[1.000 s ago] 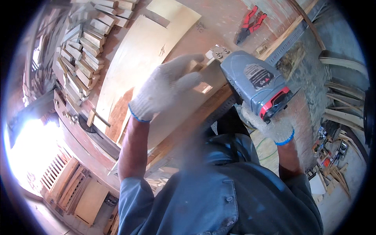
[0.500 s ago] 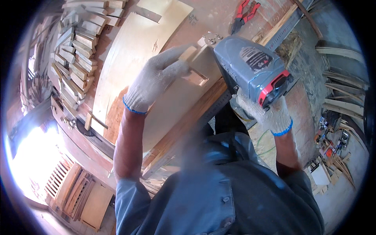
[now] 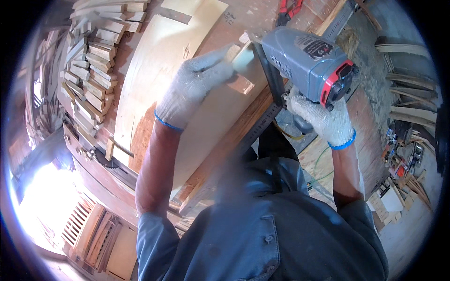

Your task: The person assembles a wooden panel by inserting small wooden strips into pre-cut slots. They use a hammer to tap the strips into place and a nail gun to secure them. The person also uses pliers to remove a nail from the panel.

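Wearing a white knitted glove, my left hand (image 3: 192, 91) is closed, pinching a small wooden block (image 3: 233, 52) over a pale wooden panel (image 3: 206, 126). A rectangular slot (image 3: 242, 85) in that panel shows just beside the fingers. My right hand (image 3: 323, 117), gloved too, is wrapped round the handle of a grey and red nail gun (image 3: 300, 54). Its nose end is close to the block, and I cannot tell whether they touch. A larger curved wooden panel (image 3: 164, 51) with a slot lies left of my left hand.
Red-handled pliers (image 3: 288, 13) lie at the far side of the bench. Many short wood pieces (image 3: 96, 70) are piled at the left, near a toothed circular blade (image 3: 104, 159). A perforated metal rail (image 3: 258, 129) runs along the bench's near edge. A green hose (image 3: 318, 166) hangs below.
The nail gun and my right hand have moved a little farther from my body, the gun's rear swinging right. My left hand has shifted slightly right with the block.
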The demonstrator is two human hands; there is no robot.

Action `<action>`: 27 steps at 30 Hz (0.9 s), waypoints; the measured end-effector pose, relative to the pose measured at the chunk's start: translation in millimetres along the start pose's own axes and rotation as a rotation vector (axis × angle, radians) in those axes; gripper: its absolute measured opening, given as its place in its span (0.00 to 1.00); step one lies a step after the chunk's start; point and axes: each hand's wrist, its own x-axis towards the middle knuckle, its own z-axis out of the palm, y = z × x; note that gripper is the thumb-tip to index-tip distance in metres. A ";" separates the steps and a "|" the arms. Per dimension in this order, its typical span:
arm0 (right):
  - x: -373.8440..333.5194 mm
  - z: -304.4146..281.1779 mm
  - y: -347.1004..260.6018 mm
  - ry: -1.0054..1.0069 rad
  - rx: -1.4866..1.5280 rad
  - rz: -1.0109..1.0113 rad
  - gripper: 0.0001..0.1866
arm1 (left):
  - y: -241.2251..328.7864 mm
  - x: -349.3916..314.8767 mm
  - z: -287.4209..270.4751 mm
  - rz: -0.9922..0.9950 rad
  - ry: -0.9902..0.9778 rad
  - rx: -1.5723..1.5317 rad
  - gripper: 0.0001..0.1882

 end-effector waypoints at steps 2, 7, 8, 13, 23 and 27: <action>0.5 -0.4 -7.8 -0.004 0.053 0.097 0.16 | -3.5 2.0 -1.1 -0.009 -0.010 -0.049 0.28; -1.2 4.6 2.9 0.052 0.075 0.046 0.20 | -1.5 2.5 0.0 -0.073 0.018 -0.137 0.29; -2.0 5.8 3.8 0.071 0.102 0.035 0.20 | -2.7 3.1 -0.2 -0.073 0.016 -0.141 0.29; 0.8 5.7 -3.5 0.060 0.173 0.199 0.21 | -4.0 1.6 2.9 -0.057 0.041 -0.187 0.28; 5.6 2.4 0.6 -0.009 0.049 0.198 0.17 | -29.0 11.1 -12.1 0.260 -0.056 0.112 0.25; 6.8 6.6 2.1 0.054 0.137 0.113 0.14 | -25.0 10.5 -12.1 0.256 -0.056 0.124 0.25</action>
